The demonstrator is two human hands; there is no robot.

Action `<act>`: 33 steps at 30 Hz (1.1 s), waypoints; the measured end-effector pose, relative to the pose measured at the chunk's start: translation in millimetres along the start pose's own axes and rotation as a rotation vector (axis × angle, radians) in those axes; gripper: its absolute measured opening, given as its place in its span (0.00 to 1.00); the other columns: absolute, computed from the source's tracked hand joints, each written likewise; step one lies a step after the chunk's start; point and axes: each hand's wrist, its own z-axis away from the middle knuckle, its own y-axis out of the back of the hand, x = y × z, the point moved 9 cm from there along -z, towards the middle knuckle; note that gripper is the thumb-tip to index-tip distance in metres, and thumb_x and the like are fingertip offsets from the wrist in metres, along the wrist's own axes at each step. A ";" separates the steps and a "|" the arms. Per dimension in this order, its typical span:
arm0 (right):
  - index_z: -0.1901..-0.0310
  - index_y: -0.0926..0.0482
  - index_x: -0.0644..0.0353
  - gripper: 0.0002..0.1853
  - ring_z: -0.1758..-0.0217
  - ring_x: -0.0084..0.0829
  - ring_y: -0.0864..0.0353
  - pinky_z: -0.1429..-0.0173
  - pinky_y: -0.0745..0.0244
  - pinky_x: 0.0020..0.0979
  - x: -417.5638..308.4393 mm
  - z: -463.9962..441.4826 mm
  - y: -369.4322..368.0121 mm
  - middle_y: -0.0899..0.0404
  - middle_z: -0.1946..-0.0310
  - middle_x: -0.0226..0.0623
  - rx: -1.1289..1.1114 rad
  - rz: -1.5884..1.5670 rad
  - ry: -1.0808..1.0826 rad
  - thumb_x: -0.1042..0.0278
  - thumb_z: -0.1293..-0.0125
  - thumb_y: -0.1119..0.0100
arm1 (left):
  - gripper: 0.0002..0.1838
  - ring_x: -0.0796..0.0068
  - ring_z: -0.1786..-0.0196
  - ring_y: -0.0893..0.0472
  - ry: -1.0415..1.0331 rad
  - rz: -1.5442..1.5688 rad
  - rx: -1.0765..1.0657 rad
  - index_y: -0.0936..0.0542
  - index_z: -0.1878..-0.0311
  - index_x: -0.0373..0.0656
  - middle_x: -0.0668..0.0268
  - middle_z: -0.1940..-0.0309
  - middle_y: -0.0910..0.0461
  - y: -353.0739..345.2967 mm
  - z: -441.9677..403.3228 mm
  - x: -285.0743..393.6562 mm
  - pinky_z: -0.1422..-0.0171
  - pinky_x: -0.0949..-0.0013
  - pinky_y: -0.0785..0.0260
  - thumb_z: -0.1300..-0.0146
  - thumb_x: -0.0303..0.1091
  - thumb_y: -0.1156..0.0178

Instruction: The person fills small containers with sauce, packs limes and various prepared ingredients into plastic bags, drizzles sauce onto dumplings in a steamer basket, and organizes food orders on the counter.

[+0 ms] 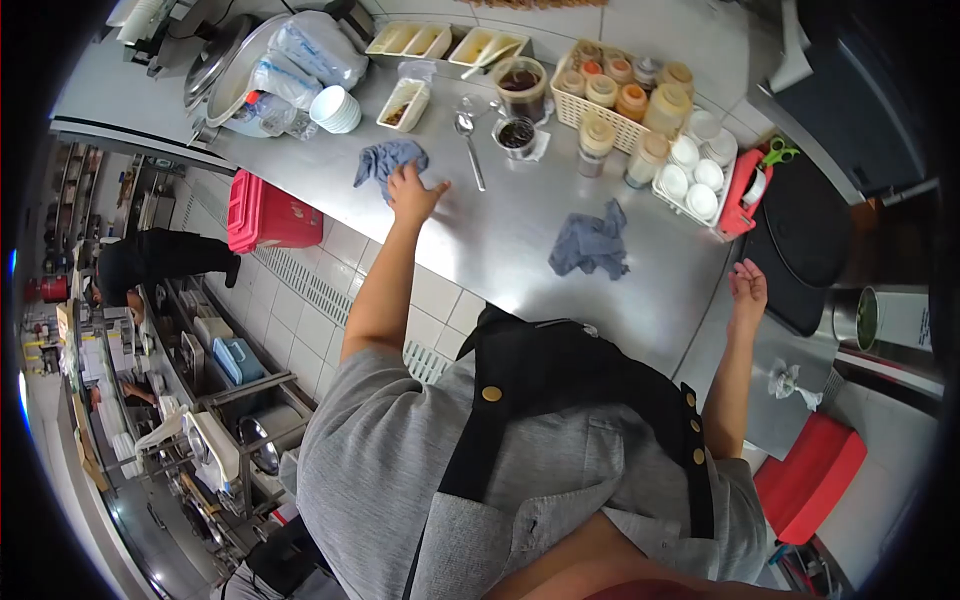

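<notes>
On the steel counter (500, 235), a crumpled blue cloth (385, 163) lies beside my left hand (412, 192). The fingers of that hand are spread, its fingertips at the cloth's lower right edge, nothing gripped. A second blue-grey cloth (590, 242) rests flat and creased between my two hands. My right hand (748, 290) is over the counter's right part, palm partly turned up, fingers loosely apart and holding nothing. A metal spoon (470, 150) lies to the right of my left hand, near a cup of dark contents (516, 134).
A basket of sauce bottles (625, 130), white cups (692, 178) and a red tape dispenser (742, 195) stand at the back right. Food trays (410, 40) line the back. A red bin (270, 212) stands beyond the counter's left edge; another person (165, 255) bends at far left.
</notes>
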 end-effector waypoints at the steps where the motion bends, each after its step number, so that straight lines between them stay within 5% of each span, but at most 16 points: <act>1: 0.38 0.24 0.58 0.17 0.52 0.21 0.18 0.47 0.26 0.22 1.4 6.1 -24.6 0.17 0.50 0.29 -0.028 -0.027 0.046 0.74 0.26 0.44 | 0.51 0.37 0.20 0.47 -0.007 0.004 0.008 0.34 0.24 0.51 0.44 0.22 0.43 5.0 -20.3 -6.8 0.21 0.39 0.45 0.48 0.60 0.23; 4: 0.42 0.23 0.59 0.13 0.58 0.19 0.23 0.50 0.26 0.21 -12.1 39.5 -110.3 0.22 0.61 0.26 -0.128 0.040 0.119 0.76 0.26 0.46 | 0.60 0.43 0.23 0.38 0.028 0.219 0.232 0.40 0.23 0.40 0.43 0.24 0.40 40.7 -87.2 -27.2 0.21 0.55 0.41 0.57 0.47 0.15; 8: 0.46 0.21 0.59 0.14 0.63 0.19 0.24 0.57 0.28 0.23 -17.1 100.5 -278.1 0.23 0.64 0.26 -0.481 0.199 0.105 0.80 0.31 0.43 | 0.62 0.45 0.23 0.37 -0.044 0.007 0.127 0.44 0.20 0.48 0.49 0.22 0.41 46.4 -156.3 -9.2 0.21 0.55 0.39 0.57 0.44 0.17; 10: 0.46 0.21 0.59 0.14 0.61 0.19 0.23 0.54 0.26 0.23 -4.0 118.7 -353.2 0.21 0.63 0.28 -0.627 0.298 0.082 0.79 0.31 0.42 | 0.62 0.46 0.23 0.36 -0.022 -0.082 0.030 0.44 0.20 0.49 0.52 0.23 0.38 32.6 -191.0 -20.1 0.22 0.54 0.38 0.58 0.41 0.17; 13: 0.47 0.20 0.60 0.12 0.58 0.21 0.21 0.50 0.24 0.25 9.8 137.7 -456.3 0.19 0.61 0.29 -0.761 0.236 0.003 0.77 0.30 0.40 | 0.56 0.48 0.31 0.27 -0.233 0.238 0.026 0.37 0.23 0.46 0.52 0.33 0.25 9.6 -217.7 -34.3 0.28 0.54 0.30 0.59 0.31 0.20; 18: 0.42 0.21 0.60 0.15 0.49 0.24 0.18 0.44 0.22 0.28 1.6 139.4 -578.5 0.16 0.51 0.32 -0.800 0.347 0.080 0.72 0.28 0.36 | 0.48 0.51 0.38 0.20 -0.275 0.561 -0.145 0.32 0.28 0.40 0.49 0.36 0.24 27.6 -188.0 -30.6 0.33 0.59 0.27 0.56 0.30 0.21; 22: 0.33 0.24 0.60 0.21 0.44 0.23 0.19 0.42 0.22 0.28 -39.8 116.5 -604.3 0.17 0.44 0.32 -0.466 0.047 0.203 0.75 0.26 0.39 | 0.44 0.58 0.40 0.19 -0.315 0.820 -0.381 0.32 0.30 0.37 0.50 0.41 0.22 54.6 -135.8 1.5 0.36 0.62 0.25 0.52 0.30 0.21; 25: 0.37 0.21 0.63 0.18 0.48 0.20 0.18 0.44 0.22 0.26 -49.8 106.5 -602.9 0.15 0.47 0.33 -0.451 -0.241 0.201 0.75 0.27 0.37 | 0.44 0.61 0.41 0.18 -0.326 0.878 -0.457 0.33 0.29 0.35 0.50 0.42 0.21 94.0 -101.7 31.5 0.37 0.63 0.24 0.50 0.27 0.23; 29: 0.49 0.15 0.65 0.11 0.59 0.17 0.17 0.52 0.22 0.23 -72.8 100.6 -576.0 0.12 0.62 0.28 -0.361 -0.208 0.266 0.71 0.29 0.32 | 0.45 0.64 0.42 0.17 -0.380 0.853 -0.451 0.35 0.27 0.34 0.50 0.41 0.21 113.8 -82.3 50.5 0.37 0.64 0.24 0.48 0.26 0.23; 33: 0.54 0.16 0.65 0.08 0.63 0.22 0.17 0.56 0.23 0.26 -92.1 95.5 -551.8 0.13 0.63 0.32 -0.327 -0.002 0.374 0.71 0.30 0.32 | 0.45 0.61 0.40 0.18 -0.385 0.837 -0.463 0.33 0.28 0.34 0.49 0.39 0.22 130.0 -66.5 67.9 0.34 0.64 0.26 0.49 0.29 0.22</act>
